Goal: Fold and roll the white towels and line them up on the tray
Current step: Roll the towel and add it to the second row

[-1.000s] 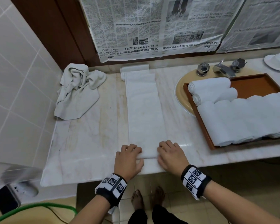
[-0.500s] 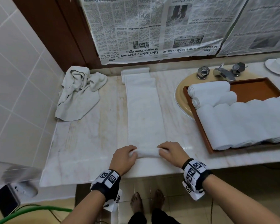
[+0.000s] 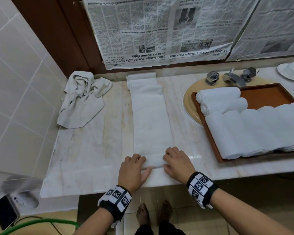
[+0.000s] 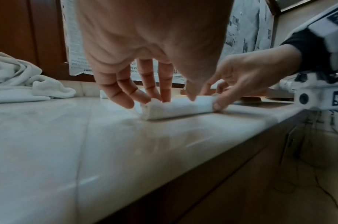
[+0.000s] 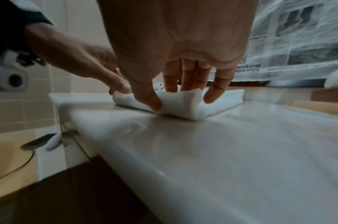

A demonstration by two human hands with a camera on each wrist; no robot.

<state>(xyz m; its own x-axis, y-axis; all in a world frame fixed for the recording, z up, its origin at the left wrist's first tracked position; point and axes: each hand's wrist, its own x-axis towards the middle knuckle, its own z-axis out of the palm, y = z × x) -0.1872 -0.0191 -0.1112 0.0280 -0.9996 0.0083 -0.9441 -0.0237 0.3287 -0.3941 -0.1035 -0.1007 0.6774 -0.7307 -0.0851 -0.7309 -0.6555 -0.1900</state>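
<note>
A long folded white towel (image 3: 151, 119) lies lengthwise on the marble counter (image 3: 92, 158). Its near end is wound into a small roll (image 3: 154, 162) (image 4: 175, 109) (image 5: 179, 104). My left hand (image 3: 141, 164) (image 4: 156, 98) holds the roll's left end, fingers on top and thumb on the near side. My right hand (image 3: 168, 160) (image 5: 171, 97) holds the right end the same way. A brown tray (image 3: 268, 94) sits over the sink on the right and holds several rolled white towels (image 3: 244, 131).
A crumpled towel (image 3: 82, 99) lies at the counter's back left by the tiled wall. Taps (image 3: 231, 78) and a white dish (image 3: 292, 70) stand behind the tray. Newspaper (image 3: 159, 31) covers the back wall. A phone (image 3: 4, 212) lies low at the left.
Both hands lifted the towel's near end, turned it over and rolled it a short way away from the counter edge. The flat end is now a small roll.
</note>
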